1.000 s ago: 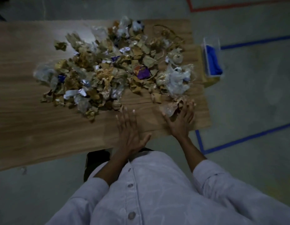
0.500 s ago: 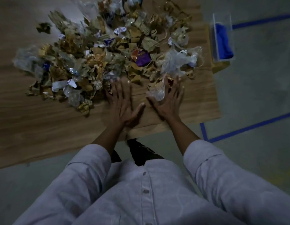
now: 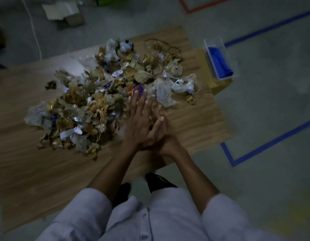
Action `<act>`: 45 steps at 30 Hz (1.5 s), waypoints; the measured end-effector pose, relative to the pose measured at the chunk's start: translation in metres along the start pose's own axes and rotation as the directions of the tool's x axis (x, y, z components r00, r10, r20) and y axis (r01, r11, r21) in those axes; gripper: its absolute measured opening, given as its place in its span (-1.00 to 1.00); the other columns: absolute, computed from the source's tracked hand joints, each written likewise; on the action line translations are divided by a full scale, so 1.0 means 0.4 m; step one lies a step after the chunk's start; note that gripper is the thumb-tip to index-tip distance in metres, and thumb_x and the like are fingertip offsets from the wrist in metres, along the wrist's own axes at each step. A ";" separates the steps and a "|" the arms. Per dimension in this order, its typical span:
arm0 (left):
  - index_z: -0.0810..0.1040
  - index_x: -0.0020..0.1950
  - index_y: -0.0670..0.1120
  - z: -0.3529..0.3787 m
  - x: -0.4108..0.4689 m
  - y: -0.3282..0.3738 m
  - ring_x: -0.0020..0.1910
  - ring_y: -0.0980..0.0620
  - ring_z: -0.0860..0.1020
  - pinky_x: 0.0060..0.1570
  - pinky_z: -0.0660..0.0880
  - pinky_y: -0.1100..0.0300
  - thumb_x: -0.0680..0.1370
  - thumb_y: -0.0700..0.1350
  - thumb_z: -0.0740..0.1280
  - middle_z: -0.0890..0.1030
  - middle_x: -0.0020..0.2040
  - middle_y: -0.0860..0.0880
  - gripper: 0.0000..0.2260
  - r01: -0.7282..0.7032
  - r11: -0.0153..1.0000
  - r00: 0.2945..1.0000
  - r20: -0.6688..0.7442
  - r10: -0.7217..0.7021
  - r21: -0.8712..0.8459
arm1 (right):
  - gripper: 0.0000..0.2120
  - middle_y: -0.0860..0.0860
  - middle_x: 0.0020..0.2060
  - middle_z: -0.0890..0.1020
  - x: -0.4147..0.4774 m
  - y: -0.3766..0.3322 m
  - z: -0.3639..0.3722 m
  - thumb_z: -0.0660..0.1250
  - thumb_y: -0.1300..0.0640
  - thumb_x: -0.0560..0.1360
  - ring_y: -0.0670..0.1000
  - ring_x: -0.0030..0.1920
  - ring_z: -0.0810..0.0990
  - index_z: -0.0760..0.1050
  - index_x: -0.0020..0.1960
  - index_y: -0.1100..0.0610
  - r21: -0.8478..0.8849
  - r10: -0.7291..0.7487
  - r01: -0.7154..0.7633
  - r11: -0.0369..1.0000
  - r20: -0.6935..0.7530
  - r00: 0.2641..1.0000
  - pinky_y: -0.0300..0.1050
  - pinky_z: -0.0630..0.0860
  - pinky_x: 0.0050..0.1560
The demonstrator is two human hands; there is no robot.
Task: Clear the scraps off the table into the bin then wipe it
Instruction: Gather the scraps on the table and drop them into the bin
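A wide pile of scraps [image 3: 102,101], made of crumpled brown paper, foil and clear plastic, covers the middle and far part of the wooden table [image 3: 46,171]. My left hand [image 3: 138,115] lies flat with straight fingers at the pile's near right edge, its fingertips touching a purple wrapper [image 3: 139,87]. My right hand [image 3: 159,129] sits close against it and partly under it, fingers straight and pointing at a piece of crumpled clear plastic [image 3: 163,93]. Neither hand grips anything. No bin is in view.
A clear box holding a blue cloth [image 3: 218,61] stands on a yellow block just off the table's right edge. A torn cardboard box [image 3: 64,13] lies on the floor beyond the table. Blue tape [image 3: 265,145] and red tape mark the floor.
My two hands, apart and flat on the table before, have slid forward and come together at the pile's edge. The view has shifted, showing more of the floor beyond the table.
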State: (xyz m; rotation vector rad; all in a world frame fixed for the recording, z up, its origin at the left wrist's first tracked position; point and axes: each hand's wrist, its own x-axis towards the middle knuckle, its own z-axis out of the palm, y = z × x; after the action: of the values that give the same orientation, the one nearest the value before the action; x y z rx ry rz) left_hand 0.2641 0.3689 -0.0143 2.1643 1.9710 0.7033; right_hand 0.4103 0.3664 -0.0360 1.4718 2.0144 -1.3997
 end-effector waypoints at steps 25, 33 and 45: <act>0.00 0.68 0.03 0.225 0.361 -0.154 0.65 -0.17 0.00 0.58 0.04 -0.21 0.68 0.30 -0.10 -0.05 0.69 -0.08 -0.38 -0.401 0.904 0.764 0.600 0.239 0.151 | -0.17 0.15 0.64 -0.05 0.326 0.097 -0.153 0.23 -0.24 0.50 0.21 0.62 -0.20 -0.03 0.65 -0.01 -0.175 0.057 -0.268 0.947 -0.733 0.678 0.35 -0.11 0.54; 0.30 0.52 -0.16 0.101 0.278 -0.192 0.42 -0.15 0.37 0.42 0.37 0.02 0.72 0.08 0.13 0.27 0.52 -0.24 -0.55 -0.330 0.940 0.828 0.452 0.331 -0.084 | -0.36 0.02 0.62 0.12 0.335 -0.066 -0.038 0.13 0.09 0.53 0.06 0.62 0.04 0.15 0.60 -0.12 0.519 0.213 0.218 0.826 -0.647 0.732 0.24 0.06 0.57; 0.47 0.43 -0.02 -0.084 0.142 -0.156 0.29 -0.02 0.52 0.30 0.48 -0.10 0.70 0.05 0.15 0.53 0.32 -0.06 -0.66 0.309 0.656 0.951 0.209 -0.229 -0.689 | -0.50 0.14 0.45 0.40 0.212 -0.358 -0.024 0.06 0.04 0.66 -0.10 0.34 0.48 0.24 0.55 0.21 0.724 0.206 0.609 0.323 -0.682 0.702 -0.38 0.44 0.19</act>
State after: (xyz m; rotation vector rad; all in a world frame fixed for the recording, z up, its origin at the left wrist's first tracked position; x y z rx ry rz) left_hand 0.1954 0.4254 0.0047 1.3668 1.5285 1.0552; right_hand 0.2546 0.4211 -0.0134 2.5704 1.7277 -2.8346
